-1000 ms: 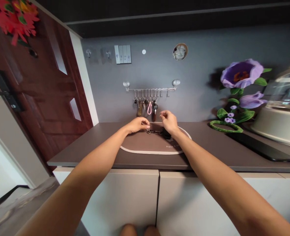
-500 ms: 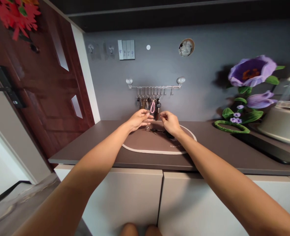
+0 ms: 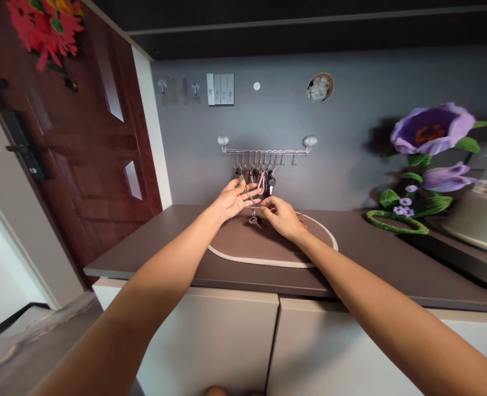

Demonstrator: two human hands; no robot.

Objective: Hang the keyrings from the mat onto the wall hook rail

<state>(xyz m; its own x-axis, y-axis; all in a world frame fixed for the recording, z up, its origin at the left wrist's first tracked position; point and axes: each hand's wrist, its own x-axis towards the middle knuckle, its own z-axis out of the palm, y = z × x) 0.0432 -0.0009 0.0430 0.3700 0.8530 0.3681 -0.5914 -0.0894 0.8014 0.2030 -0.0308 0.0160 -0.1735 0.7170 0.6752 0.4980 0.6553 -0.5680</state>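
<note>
My left hand (image 3: 232, 199) is turned palm up, fingers partly spread, with a thin metal chain (image 3: 249, 193) lying across them. Its thumb and forefinger are close together at the upper end of that chain. Beside it on the right, my right hand (image 3: 282, 217) is closed in a pinch at the chain's lower part, near the left fingertips. A small bunch of keys (image 3: 253, 220) dangles beneath, over the brown mat (image 3: 243, 242). Behind the hands, several keys and a pink strap (image 3: 261, 181) hang from the hook rail (image 3: 268, 151).
The mat lies on a dark countertop (image 3: 144, 236) against a grey wall. To the right stand a purple flower ornament (image 3: 433, 132), a black flat object (image 3: 453, 261) and a pale domed appliance (image 3: 478, 214). A dark red door (image 3: 87, 137) is on the left. An orange item lies partly hidden behind my right hand.
My right hand has moved down and closer to my left fingers. The keys now hang more clearly below the hands. The view has shifted slightly.
</note>
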